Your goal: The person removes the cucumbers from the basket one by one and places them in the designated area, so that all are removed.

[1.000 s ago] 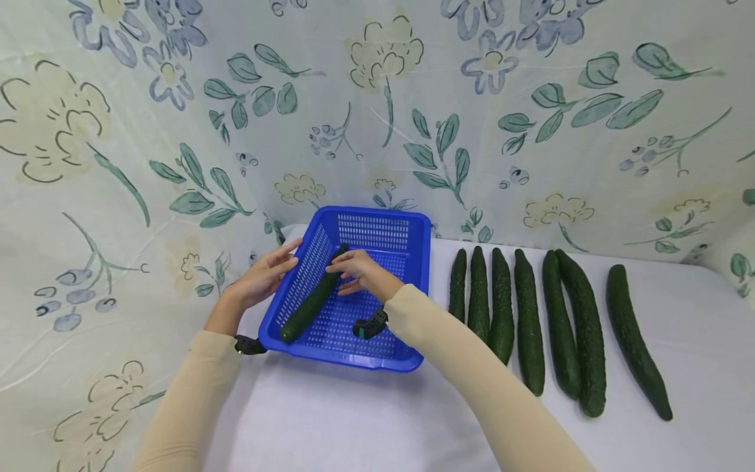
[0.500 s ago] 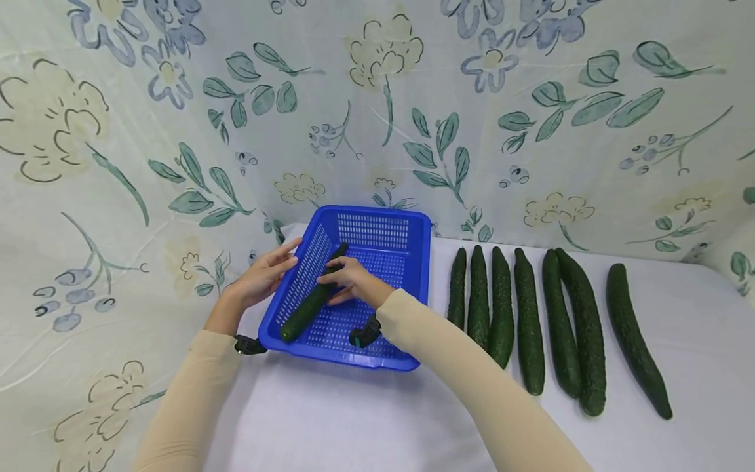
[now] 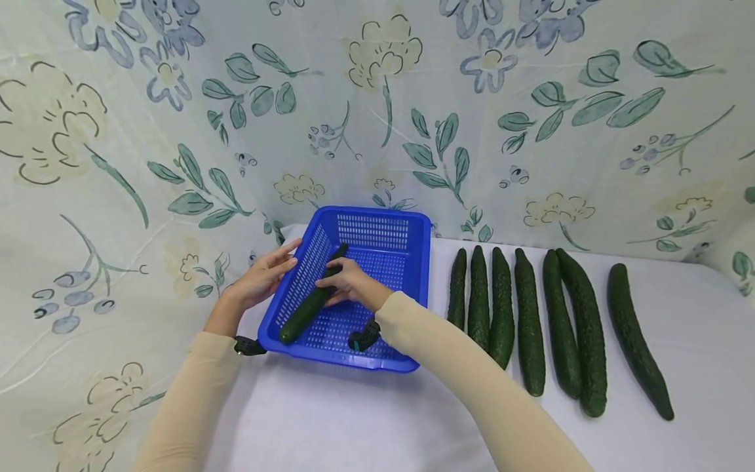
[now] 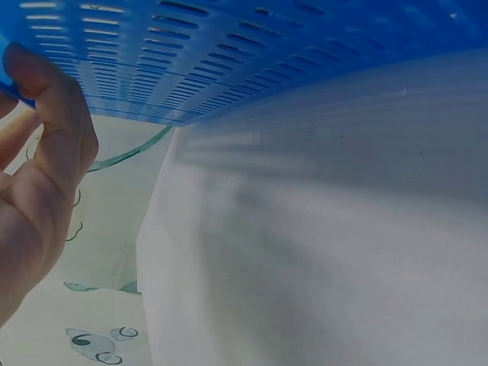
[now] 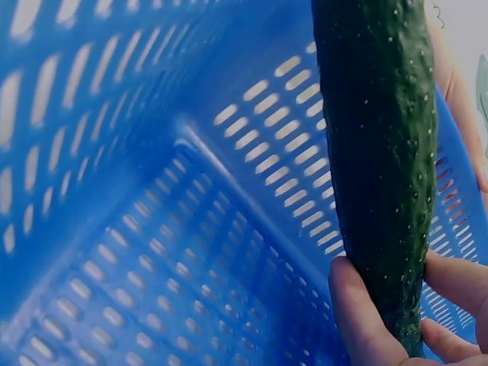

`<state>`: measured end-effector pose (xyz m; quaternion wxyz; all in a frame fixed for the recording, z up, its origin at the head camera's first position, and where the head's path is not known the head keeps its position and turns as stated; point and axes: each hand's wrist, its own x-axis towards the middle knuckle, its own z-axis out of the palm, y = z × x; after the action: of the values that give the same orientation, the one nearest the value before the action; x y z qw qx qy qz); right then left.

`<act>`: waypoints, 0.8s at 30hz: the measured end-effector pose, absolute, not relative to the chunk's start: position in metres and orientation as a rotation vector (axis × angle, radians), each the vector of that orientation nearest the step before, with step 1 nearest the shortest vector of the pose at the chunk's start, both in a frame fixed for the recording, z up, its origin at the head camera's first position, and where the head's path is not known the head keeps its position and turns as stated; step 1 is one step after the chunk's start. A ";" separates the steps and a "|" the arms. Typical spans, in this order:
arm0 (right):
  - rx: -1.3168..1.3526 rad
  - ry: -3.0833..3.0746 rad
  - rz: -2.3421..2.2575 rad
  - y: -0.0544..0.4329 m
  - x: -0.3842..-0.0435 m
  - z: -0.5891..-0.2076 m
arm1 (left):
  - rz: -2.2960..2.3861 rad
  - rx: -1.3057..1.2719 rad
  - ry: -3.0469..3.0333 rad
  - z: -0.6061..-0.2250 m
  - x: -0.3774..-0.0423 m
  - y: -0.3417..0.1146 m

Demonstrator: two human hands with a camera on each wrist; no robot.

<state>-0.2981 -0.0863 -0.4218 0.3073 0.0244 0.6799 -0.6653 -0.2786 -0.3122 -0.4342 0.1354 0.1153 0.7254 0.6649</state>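
A dark green cucumber [image 3: 303, 316] lies slanted along the left side inside the blue plastic basket [image 3: 354, 362]. My right hand [image 3: 350, 283] holds it around its upper half, thumb on one side and fingers on the other. The right wrist view shows the same grip near the lower end of the bumpy cucumber [image 5: 377, 137]. Outside the basket, my left hand [image 3: 262, 278] touches the left rim with its fingers fairly straight. From the left wrist view, this left hand [image 4: 46, 160] meets the slotted outer wall near the rim.
Several cucumbers lie in a row to the right of the basket, from a slim cucumber [image 3: 457, 288] beside it to a curved cucumber [image 3: 639, 344] set apart at the far right. A white cloth [image 3: 330, 419] covers the table. Floral fabric [image 3: 377, 131] hangs behind.
My right hand has moved slightly left and down, from loosely over the cucumber to a grip around it. The left hand and basket stay put.
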 end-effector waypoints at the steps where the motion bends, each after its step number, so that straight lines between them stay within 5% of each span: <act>1: 0.067 1.798 -1.763 -0.086 -0.298 -0.421 | 1.927 0.333 2.101 -0.434 -0.278 -0.312; 24: -0.016 1.735 -1.775 -0.074 -0.301 -0.396 | 1.931 0.355 2.090 -0.433 -0.278 -0.311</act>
<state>-0.3013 -0.0744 -0.3960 0.3240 -0.0061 0.6613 -0.6765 -0.2782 -0.3112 -0.4327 0.1366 0.1226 0.7220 0.6671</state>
